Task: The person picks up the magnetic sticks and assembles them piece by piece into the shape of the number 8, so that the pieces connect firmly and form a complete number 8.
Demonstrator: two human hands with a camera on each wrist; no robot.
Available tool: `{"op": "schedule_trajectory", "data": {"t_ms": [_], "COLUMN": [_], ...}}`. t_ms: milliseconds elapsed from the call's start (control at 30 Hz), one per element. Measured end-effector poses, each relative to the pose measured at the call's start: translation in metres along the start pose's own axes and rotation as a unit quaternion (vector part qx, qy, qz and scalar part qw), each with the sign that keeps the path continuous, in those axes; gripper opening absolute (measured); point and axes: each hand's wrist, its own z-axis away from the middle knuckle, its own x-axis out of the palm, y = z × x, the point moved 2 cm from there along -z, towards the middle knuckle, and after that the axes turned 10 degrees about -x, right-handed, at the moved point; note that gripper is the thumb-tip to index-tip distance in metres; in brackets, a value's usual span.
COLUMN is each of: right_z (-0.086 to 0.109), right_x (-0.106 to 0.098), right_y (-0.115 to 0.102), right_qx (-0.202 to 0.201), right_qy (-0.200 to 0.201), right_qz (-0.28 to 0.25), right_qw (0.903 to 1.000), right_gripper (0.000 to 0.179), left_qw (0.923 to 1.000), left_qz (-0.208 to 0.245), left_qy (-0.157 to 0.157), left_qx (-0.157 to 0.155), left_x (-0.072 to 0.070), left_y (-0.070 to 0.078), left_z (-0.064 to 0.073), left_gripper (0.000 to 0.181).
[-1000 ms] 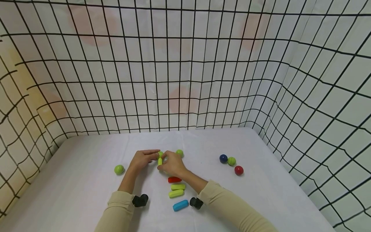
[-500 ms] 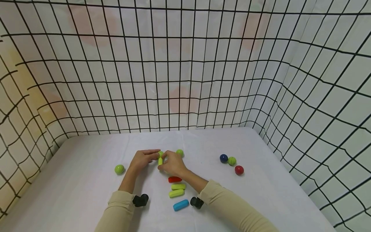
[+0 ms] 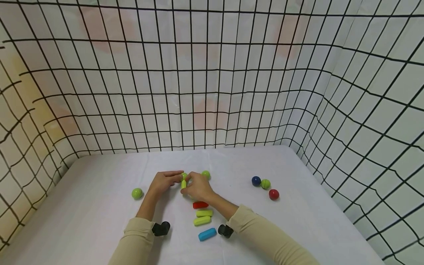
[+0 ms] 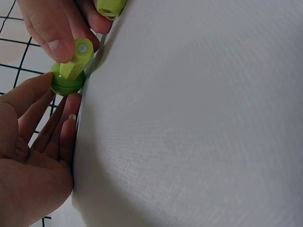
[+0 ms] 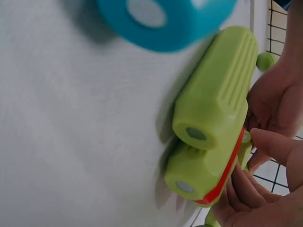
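Observation:
My left hand (image 3: 165,181) holds a light green ball (image 4: 67,86) at its side, with fingertips against it. From the other side, my right hand (image 3: 198,187) pinches a short yellow-green stick (image 3: 183,184) between thumb and fingers. The stick stands in line with the ball, its end right against it, and a round metal disc shows in its other end in the left wrist view. Beside the right hand's knuckles lies another green ball (image 3: 205,174). Below that hand are a red stick (image 3: 200,205), two yellow-green sticks (image 5: 218,90) side by side, and a blue stick (image 3: 207,234).
To the right on the white-covered table (image 3: 251,228) are a dark blue ball (image 3: 256,180), a grooved green ball (image 3: 265,184) and a red ball (image 3: 274,194). One more green ball (image 3: 137,193) lies left of the left forearm. Black netting surrounds the table's back and sides.

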Motion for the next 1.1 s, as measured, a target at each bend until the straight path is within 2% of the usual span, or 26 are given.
{"op": "schedule_trajectory", "data": {"t_ms": [200, 433, 567, 900, 1100], "right_z": [-0.007, -0.024, -0.032, -0.037, -0.039], "right_x": [-0.011, -0.028, -0.031, -0.026, -0.019], "right_y": [0.000, 0.002, 0.007, 0.024, 0.024], "right_qx": [-0.006, -0.052, -0.059, -0.005, 0.002], "right_qy": [-0.009, 0.053, 0.072, 0.033, 0.005], "right_qz": [0.000, 0.016, 0.036, 0.046, 0.041], "right_qw": [0.9999, 0.9971, 0.9950, 0.9984, 0.9991], "right_gripper": [0.035, 0.028, 0.027, 0.033, 0.032], "left_qw": [0.9999, 1.0000, 1.0000, 0.9999, 0.9999], "left_qz": [-0.006, 0.000, -0.004, -0.010, -0.012], "left_qy": [0.004, 0.009, 0.004, 0.006, 0.012], "left_qx": [-0.007, -0.002, -0.001, 0.004, 0.000], "left_x": [0.000, -0.002, -0.001, 0.001, 0.000], "left_y": [-0.001, -0.001, -0.001, -0.001, -0.001], "left_z": [-0.001, -0.002, -0.004, -0.005, -0.004], "left_gripper": [0.030, 0.029, 0.029, 0.029, 0.029]}}
